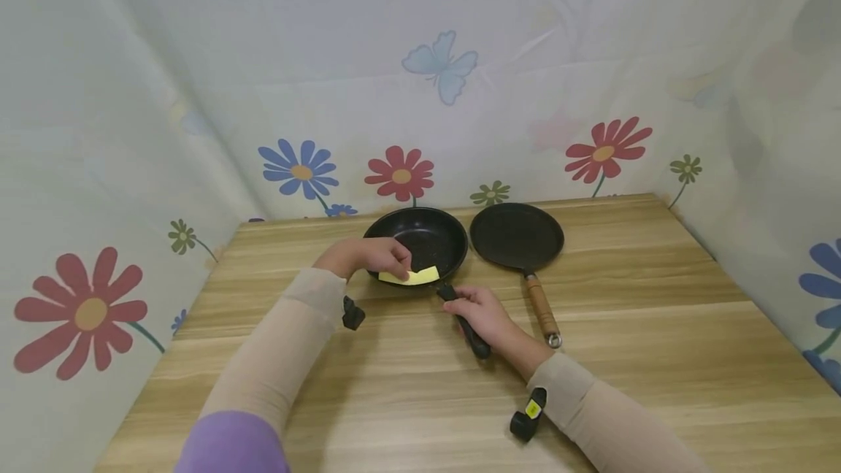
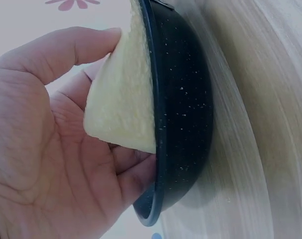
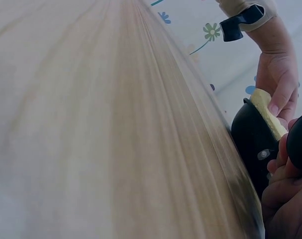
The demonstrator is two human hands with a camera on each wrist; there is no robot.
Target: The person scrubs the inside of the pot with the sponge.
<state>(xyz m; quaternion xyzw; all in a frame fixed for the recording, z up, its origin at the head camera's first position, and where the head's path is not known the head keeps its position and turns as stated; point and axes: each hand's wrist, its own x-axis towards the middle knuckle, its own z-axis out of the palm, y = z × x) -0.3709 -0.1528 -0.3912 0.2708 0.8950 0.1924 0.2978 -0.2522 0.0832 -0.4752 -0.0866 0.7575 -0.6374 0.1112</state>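
A black frying pan sits on the wooden table with its handle slanting toward me. My left hand pinches a thin yellow sponge cloth between thumb and fingers. The cloth lies along the pan's near rim; in the left wrist view its textured face is against the rim, and the fingertips behind it are partly hidden. Around the black handle of the pan, my right hand is curled in a grip. The right wrist view catches the handle's round end beside the fingers.
To the right of the frying pan lies a flat black griddle pan; its wooden handle points toward me, close to my right hand. A white flowered curtain hangs along the far and side edges of the wooden table.
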